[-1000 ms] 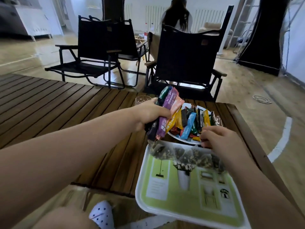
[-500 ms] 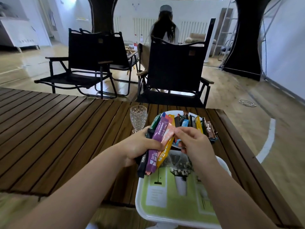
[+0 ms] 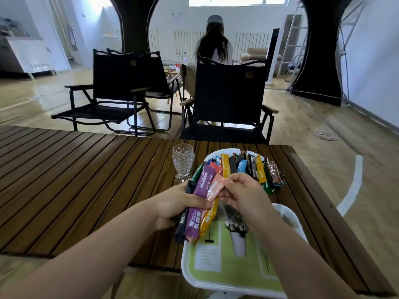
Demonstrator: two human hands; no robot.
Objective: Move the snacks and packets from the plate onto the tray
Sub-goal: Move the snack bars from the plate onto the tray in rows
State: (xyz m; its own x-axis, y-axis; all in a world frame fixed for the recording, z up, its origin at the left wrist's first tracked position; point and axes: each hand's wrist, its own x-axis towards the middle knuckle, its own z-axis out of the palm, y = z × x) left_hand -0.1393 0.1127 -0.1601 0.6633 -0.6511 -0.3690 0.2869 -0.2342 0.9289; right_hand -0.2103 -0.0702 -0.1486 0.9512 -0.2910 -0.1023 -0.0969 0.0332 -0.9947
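Observation:
My left hand [image 3: 174,203] grips a bundle of stick packets [image 3: 199,208], purple, pink, orange, black and green, held over the near left part of the tray. My right hand [image 3: 244,195] pinches the top of the pink packet [image 3: 214,188] in that bundle. Behind the hands a white plate [image 3: 212,156] holds several more coloured packets [image 3: 254,167] standing side by side. The green tray with a white rim [image 3: 216,275] lies at the table's near edge; clear packets on its far right side are mostly hidden by my right arm.
A cut-glass goblet [image 3: 183,161] stands just left of the plate. The slatted wooden table [image 3: 75,180] stretches to the left. Black folding chairs [image 3: 228,100] stand beyond the table's far edge, and a person sits further back, facing away.
My right hand left the tray's far edge, rose to the bundle and now pinches the pink packet. The view tilted up, so hands and tray sit lower in the frame.

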